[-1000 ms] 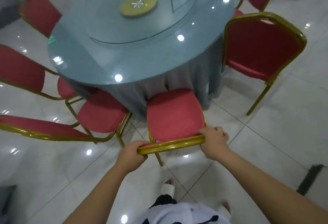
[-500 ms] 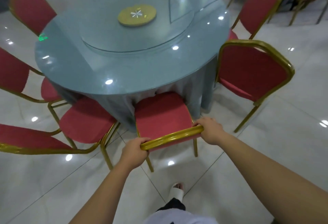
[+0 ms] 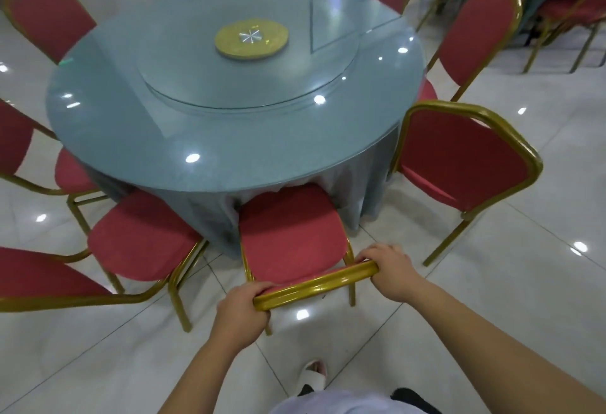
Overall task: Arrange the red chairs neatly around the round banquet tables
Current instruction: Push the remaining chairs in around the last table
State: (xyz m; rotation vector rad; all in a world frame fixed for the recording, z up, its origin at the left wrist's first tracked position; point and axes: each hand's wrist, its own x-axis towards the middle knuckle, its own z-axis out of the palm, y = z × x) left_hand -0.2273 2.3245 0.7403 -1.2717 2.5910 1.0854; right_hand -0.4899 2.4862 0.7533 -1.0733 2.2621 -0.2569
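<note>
Gripping the gold top rail of the chair (image 3: 288, 233) with both hands, left hand (image 3: 244, 310) curled around the rail's left end and right hand (image 3: 392, 269) wrapped around the right end. The seat is sitting right at the edge of the bench (image 3: 229, 138), its front edge just tucking under the blue cloth, so this one is looking pretty much in place, maybe needing a small nudge to square it up.

As for progress, I'd say it's well along for this table. The chair on the left (image 3: 141, 236) is sitting close beside the one being held, slightly angled, and another further left (image 3: 70, 170) is tucked in too. The chair on the right (image 3: 459, 164) is standing near the bench but turned off-line, so that one is probably needing straightening. Chairs along the far side are looking lined up, though only their backs are showing. More chairs are clustering at another table in the top right corner, and I can't tell how tidy those are.
</note>
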